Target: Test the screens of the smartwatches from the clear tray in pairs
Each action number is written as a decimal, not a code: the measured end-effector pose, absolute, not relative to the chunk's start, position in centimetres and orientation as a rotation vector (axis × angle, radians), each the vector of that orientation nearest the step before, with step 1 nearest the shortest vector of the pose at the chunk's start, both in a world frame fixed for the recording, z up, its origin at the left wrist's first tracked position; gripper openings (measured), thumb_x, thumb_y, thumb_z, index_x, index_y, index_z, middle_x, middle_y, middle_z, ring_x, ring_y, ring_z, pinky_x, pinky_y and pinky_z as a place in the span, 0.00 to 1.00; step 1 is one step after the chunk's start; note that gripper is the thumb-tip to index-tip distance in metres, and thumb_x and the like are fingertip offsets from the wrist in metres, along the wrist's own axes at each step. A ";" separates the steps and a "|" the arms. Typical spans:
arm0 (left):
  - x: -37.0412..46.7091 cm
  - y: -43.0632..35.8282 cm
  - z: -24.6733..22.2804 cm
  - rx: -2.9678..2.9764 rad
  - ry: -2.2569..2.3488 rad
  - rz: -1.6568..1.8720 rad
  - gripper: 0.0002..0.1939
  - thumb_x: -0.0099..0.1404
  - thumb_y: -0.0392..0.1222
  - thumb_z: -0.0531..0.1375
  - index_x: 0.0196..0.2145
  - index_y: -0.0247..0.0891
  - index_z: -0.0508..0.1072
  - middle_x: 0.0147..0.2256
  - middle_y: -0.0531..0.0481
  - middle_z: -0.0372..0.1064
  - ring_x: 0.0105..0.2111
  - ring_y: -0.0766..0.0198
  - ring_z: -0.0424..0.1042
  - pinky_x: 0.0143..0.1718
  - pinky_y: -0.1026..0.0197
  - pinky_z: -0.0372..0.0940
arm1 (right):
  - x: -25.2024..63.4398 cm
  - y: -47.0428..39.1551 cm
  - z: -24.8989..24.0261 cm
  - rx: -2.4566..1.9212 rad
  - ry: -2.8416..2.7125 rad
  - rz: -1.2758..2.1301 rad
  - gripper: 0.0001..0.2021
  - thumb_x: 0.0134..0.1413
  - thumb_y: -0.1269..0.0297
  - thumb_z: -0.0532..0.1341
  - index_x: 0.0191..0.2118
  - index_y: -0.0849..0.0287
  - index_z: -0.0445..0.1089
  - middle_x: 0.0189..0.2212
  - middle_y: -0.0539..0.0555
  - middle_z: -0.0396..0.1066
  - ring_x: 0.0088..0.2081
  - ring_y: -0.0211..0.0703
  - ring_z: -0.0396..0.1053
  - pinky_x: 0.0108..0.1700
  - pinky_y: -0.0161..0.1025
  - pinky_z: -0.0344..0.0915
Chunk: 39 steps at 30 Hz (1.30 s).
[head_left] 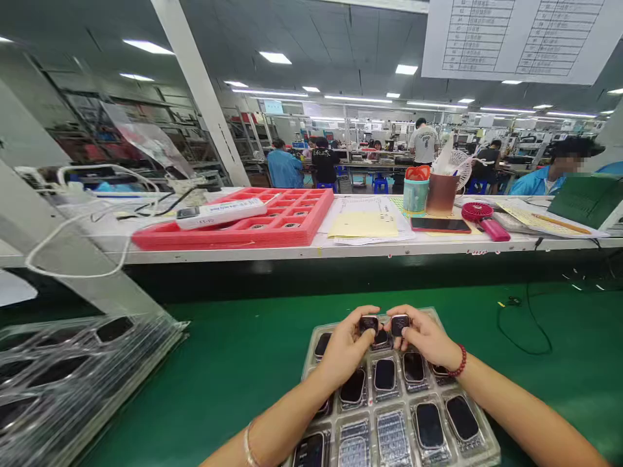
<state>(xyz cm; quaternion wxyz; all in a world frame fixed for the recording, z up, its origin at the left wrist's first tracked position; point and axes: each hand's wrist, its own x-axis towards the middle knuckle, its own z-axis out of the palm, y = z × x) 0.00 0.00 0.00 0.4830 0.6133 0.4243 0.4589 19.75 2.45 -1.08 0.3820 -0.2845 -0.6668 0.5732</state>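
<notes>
Over the far end of a clear plastic tray, my left hand pinches a small dark watch body between thumb and fingers. Close beside it on the right, my right hand grips a second dark watch body. The two pieces are held upright with a small gap between them. Below my hands, several dark-screened watch bodies, such as one watch, lie in the tray's compartments. Two near compartments show only clear ribbed plastic.
Stacked clear trays with dark screens stand at the left on the green mat. Above the mat, a white shelf carries red trays, papers, a phone and cups. A black cable lies right. People sit beyond.
</notes>
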 end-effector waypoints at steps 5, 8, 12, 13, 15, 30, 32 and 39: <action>0.5 -0.1 0.8 1.453 1.041 1.126 0.24 0.54 0.39 0.58 0.50 0.36 0.64 0.38 0.46 0.69 0.40 0.59 0.68 0.42 0.60 0.63 | 20.1 1.6 -0.3 -0.697 -1.721 1.492 0.19 0.51 0.70 0.56 0.50 0.58 0.60 0.42 0.56 0.68 0.32 0.36 0.69 0.31 0.33 0.66; 0.6 0.0 0.7 1.458 1.038 1.112 0.25 0.55 0.39 0.58 0.51 0.36 0.63 0.39 0.46 0.69 0.38 0.60 0.68 0.41 0.60 0.63 | 20.0 1.9 -0.5 -0.702 -1.699 1.487 0.17 0.53 0.68 0.55 0.50 0.58 0.60 0.41 0.55 0.68 0.30 0.36 0.69 0.30 0.33 0.65; 0.5 0.2 0.3 1.443 1.017 1.107 0.24 0.56 0.40 0.57 0.51 0.33 0.64 0.37 0.45 0.70 0.36 0.61 0.68 0.40 0.60 0.63 | 19.9 2.3 -1.0 -0.731 -1.659 1.494 0.18 0.51 0.69 0.56 0.49 0.58 0.60 0.40 0.55 0.67 0.30 0.36 0.69 0.30 0.34 0.65; 0.5 0.3 0.2 1.438 1.019 1.108 0.25 0.55 0.39 0.57 0.51 0.34 0.63 0.38 0.45 0.70 0.37 0.61 0.68 0.40 0.60 0.63 | 19.8 2.2 -1.0 -0.737 -1.661 1.497 0.19 0.49 0.70 0.56 0.50 0.57 0.60 0.41 0.55 0.67 0.30 0.36 0.69 0.31 0.34 0.65; 0.4 0.3 0.1 1.437 1.031 1.112 0.27 0.54 0.37 0.57 0.52 0.34 0.62 0.39 0.45 0.69 0.39 0.60 0.68 0.42 0.60 0.63 | 19.8 2.1 -0.9 -0.746 -1.677 1.499 0.21 0.47 0.71 0.56 0.50 0.57 0.60 0.42 0.55 0.67 0.32 0.36 0.69 0.32 0.34 0.65; 0.4 0.3 -0.1 1.429 0.982 1.117 0.27 0.53 0.34 0.55 0.52 0.35 0.63 0.40 0.45 0.69 0.39 0.60 0.68 0.41 0.60 0.64 | 19.9 2.1 -1.0 -0.746 -1.668 1.490 0.19 0.51 0.68 0.55 0.50 0.58 0.59 0.41 0.56 0.67 0.30 0.36 0.69 0.30 0.34 0.66; 0.5 0.4 -0.2 1.415 0.970 1.110 0.28 0.52 0.32 0.54 0.52 0.35 0.62 0.41 0.44 0.69 0.40 0.60 0.68 0.42 0.60 0.64 | 19.9 2.1 -1.0 -0.744 -1.674 1.473 0.20 0.50 0.68 0.56 0.51 0.58 0.59 0.42 0.56 0.67 0.31 0.37 0.69 0.31 0.34 0.66; 0.6 0.6 -1.0 1.414 0.955 1.175 0.29 0.49 0.27 0.54 0.51 0.36 0.65 0.39 0.46 0.69 0.37 0.63 0.69 0.38 0.63 0.64 | 20.1 1.8 -1.1 -0.803 -1.729 1.438 0.21 0.51 0.67 0.58 0.53 0.55 0.58 0.46 0.57 0.65 0.36 0.40 0.69 0.36 0.36 0.67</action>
